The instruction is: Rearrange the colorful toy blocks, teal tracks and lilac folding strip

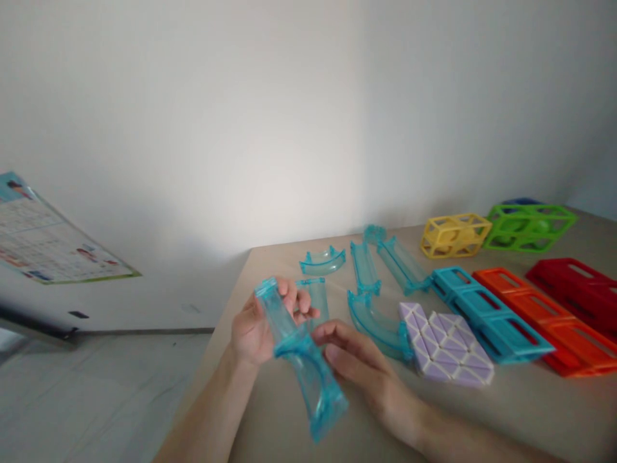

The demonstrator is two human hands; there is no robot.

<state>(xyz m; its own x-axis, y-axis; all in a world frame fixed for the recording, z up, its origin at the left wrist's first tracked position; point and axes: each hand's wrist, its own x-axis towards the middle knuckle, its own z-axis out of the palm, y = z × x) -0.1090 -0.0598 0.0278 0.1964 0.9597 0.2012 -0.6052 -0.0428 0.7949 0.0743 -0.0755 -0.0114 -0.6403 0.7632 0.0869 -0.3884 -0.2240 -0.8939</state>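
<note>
Curling the left hand [253,331] partway closed around the straight upper length of a clear blue track assembly [279,315]; holding thumb and forefinger of the right hand [369,373] nearly together at its middle, not telling through the blur whether gripping, touching or hovering just beside. Risking, by judgement, a parting at the middle, if pressing sideways there while supporting only the top; risking also a slip of the curved lower end, from holding loosely at 1 end above the bench [270,421]. Seeing the assembly slanting across the left palm, tilting down toward the bench's near side and passing just left of the right fingertips.

Finding a straight track [318,299] just beyond the left fingers and a curved track [376,328] just beyond the right. Seeing more clear blue tracks [366,267] lying toward the far edge. Finding, farther right, lilac tiles [446,347], then a blue frame [491,315], an orange frame [544,315] and a red frame [573,289]; seeing a yellow frame [456,236] and a green frame [530,228] standing near the far edge.
</note>
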